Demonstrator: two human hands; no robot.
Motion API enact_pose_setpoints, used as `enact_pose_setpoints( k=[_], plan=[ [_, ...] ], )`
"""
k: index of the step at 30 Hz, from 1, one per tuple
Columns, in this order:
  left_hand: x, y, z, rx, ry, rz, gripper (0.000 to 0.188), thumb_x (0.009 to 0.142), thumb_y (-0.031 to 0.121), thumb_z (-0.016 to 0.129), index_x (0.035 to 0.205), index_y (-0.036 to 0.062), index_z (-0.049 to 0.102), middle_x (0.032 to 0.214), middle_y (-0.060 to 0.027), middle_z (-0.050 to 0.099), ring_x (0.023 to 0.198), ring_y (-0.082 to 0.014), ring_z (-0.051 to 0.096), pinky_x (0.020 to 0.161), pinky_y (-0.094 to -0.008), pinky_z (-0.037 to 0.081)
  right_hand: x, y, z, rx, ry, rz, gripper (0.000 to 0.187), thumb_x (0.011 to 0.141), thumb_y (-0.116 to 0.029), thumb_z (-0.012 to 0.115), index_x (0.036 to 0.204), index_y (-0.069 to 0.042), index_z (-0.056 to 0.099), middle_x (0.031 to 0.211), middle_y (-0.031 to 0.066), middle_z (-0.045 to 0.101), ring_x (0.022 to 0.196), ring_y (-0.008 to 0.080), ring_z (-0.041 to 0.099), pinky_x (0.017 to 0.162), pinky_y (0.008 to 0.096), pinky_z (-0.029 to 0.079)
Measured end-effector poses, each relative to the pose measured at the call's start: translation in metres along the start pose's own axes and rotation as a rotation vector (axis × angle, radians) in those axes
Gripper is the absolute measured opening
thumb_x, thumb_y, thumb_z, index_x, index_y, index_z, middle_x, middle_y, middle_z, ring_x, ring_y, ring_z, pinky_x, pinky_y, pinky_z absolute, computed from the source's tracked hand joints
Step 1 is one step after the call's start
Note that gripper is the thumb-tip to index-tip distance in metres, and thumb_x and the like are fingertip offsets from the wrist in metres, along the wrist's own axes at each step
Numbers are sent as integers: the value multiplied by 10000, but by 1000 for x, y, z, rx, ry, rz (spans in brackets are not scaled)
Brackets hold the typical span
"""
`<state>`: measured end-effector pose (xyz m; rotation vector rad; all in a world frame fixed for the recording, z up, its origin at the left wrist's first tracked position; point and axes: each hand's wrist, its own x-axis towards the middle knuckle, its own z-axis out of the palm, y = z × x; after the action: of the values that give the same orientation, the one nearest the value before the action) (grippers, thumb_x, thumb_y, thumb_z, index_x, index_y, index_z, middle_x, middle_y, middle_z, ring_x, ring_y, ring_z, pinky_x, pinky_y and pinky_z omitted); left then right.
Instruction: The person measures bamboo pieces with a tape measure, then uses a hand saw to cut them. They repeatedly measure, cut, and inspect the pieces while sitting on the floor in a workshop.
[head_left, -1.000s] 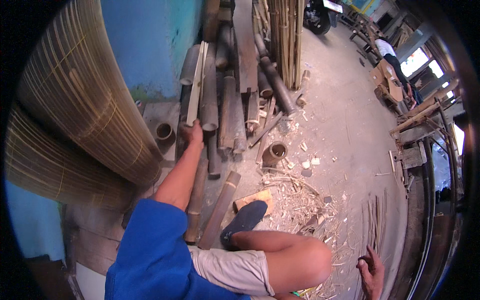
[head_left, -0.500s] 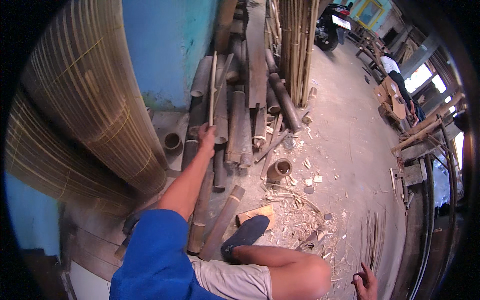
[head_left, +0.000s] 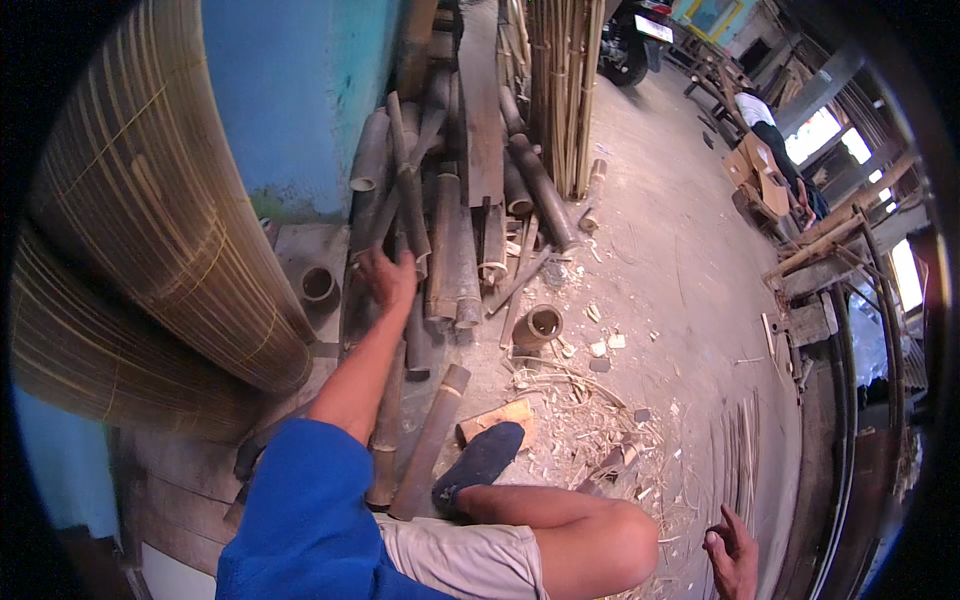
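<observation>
Two bare hands on show. Closest in, by the lower edge, the right hand (head_left: 732, 560) hangs with its fingers parted and nothing in its grip that I can see. A bent knee (head_left: 615, 545) is left of it, and some thin strips (head_left: 742, 450) lie on the floor (head_left: 680, 270) just beyond the fingertips. Bit farther out, a dark-covered foot (head_left: 482, 458) overlaps a pale wooden block (head_left: 518, 412), with a mess of shavings (head_left: 590, 440) right beside it.

Past that, a left arm in a blue sleeve (head_left: 300, 510) stretches out so the left hand (head_left: 388, 280) is at the lower ends of some split bamboo pieces (head_left: 411, 195). They run up and away from the grip, crossing each other, over a pile of dark bamboo (head_left: 443, 240). Honestly can't tell if the fingers are closed on one or just touching. One short tube (head_left: 318, 288) sits just left of that hand, another (head_left: 532, 332) off to the right.

Way back: a bundle of sticks (head_left: 565, 100), then another person (head_left: 760, 115) by some cardboard (head_left: 758, 170), plus a motorbike (head_left: 627, 55).
</observation>
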<state>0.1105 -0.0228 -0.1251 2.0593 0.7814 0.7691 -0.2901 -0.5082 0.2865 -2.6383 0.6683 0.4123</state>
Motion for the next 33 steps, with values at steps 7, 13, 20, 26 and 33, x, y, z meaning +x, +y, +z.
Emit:
enact_pose_setpoints(
  k=[7,13,20,26,33],
  plan=[
    [29,-73,-20,101,-307,-132,867,830,434,751,1498,-7,420,1490,-272,495,1402,-425,448,1167,-492,350,10,26,13,33,-17,-60,554,985,-289,670,1486,-96,533,1070,150,727,970,229,680,886,368,531],
    [43,-87,0,-141,-447,-262,715,815,341,760,1411,0,561,1398,-268,596,1310,-407,564,1088,-451,441,10,14,11,118,36,-85,577,923,-268,733,1409,-4,571,1020,193,730,891,255,712,833,368,555],
    [27,-22,6,-111,-486,-298,631,917,367,698,1402,-16,575,1372,-245,628,1282,-399,588,1084,-447,441,6,-7,7,115,5,-173,593,946,-370,702,1399,-9,577,1128,248,712,981,362,714,879,439,549],
    [3,21,10,-377,-701,22,616,902,404,733,1326,-36,652,1270,-204,700,1177,-292,663,1041,-375,475,8,3,11,74,-3,-183,587,947,-316,719,1420,-10,554,1066,216,718,908,310,713,849,396,558],
    [-21,-1,-3,-98,-245,-120,599,869,415,709,1299,3,644,1278,-306,612,1213,-437,562,1083,-482,423,9,24,18,272,35,-85,589,937,-186,701,1455,23,514,977,168,719,867,198,684,814,329,544]
  ],
)
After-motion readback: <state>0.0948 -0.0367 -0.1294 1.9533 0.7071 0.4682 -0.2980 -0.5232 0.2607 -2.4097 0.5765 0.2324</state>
